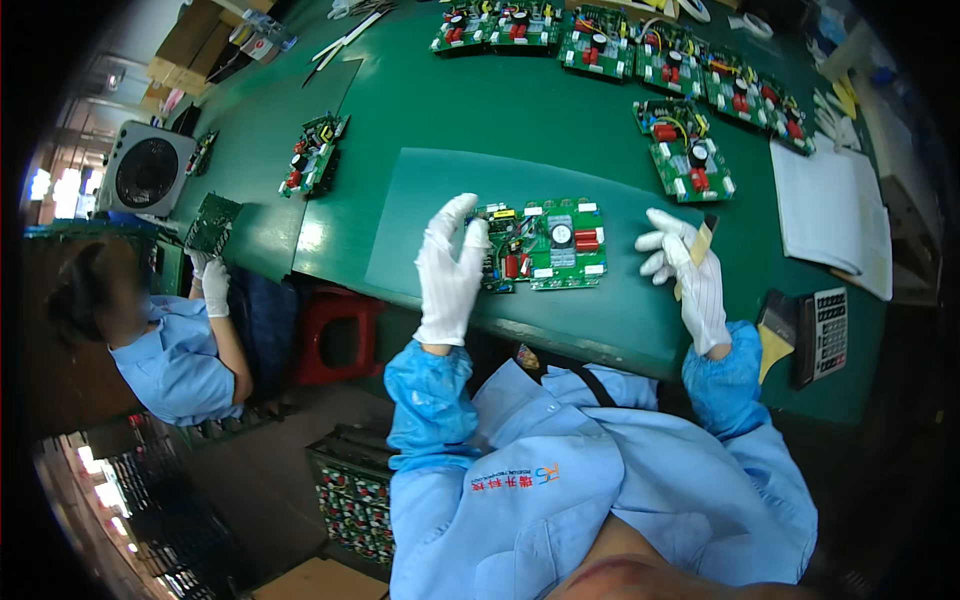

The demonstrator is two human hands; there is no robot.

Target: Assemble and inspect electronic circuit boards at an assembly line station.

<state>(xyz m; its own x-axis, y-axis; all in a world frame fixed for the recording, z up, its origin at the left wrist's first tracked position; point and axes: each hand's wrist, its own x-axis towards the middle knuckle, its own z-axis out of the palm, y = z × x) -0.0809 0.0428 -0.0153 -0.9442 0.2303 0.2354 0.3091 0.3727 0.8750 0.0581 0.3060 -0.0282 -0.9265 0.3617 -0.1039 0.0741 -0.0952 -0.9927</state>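
Observation:
A green circuit board (566, 246) with red and black components and a white-topped round part lies on the translucent mat in front of me. Beside its left edge is my left hand (450, 270), in a white glove. Its fingers and thumb are apart, with the thumb close to or touching the board's edge. My gloved right hand (697, 285) is in the air to the right of the board. A small flat brush (704, 241), tan with a dark tip, is tucked in it while some fingers extend toward the board.
Several similar boards (597, 50) line the table's far side, and another board (690, 155) sits nearer right. Papers (830, 215), a wide brush (776, 330) and a calculator (822, 337) lie to the right. At left, a co-worker (185, 350) sits by a fan (148, 170).

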